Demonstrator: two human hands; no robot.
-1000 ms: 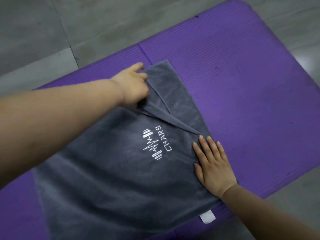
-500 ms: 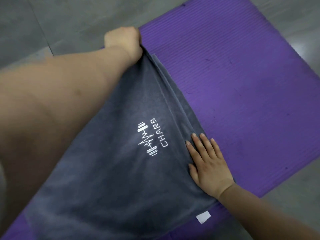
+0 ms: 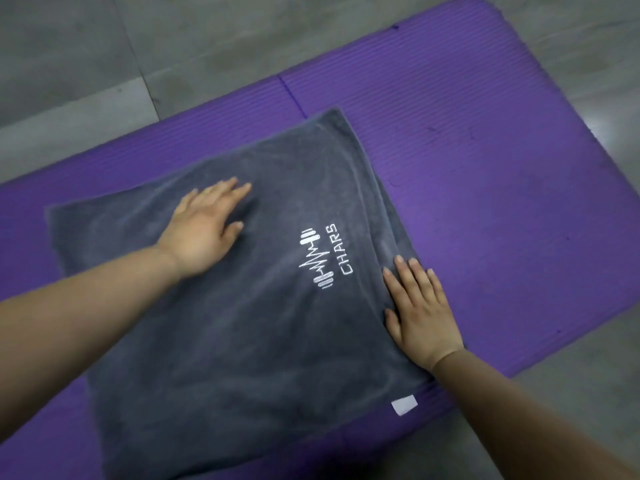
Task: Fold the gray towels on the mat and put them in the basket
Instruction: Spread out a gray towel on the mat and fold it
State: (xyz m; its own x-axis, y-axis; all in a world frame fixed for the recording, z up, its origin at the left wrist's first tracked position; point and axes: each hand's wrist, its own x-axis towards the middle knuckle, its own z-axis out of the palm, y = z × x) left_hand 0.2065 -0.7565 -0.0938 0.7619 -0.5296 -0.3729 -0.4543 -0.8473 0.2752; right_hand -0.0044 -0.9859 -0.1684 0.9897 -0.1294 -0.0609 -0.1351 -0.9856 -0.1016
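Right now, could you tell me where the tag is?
Head view, lower right: the tag sits at a near corner of the towel, on the mat, below the right hand.

Dim, soft, slightly blurred wide-angle view

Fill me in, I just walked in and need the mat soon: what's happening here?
A person is folding a gray towel on a purple mat laid on the floor. The left hand lies flat on the towel's far left part. The right hand lies flat along its right edge, where stacked layers show it is already folded over. The white logo faces up. No basket is in view.
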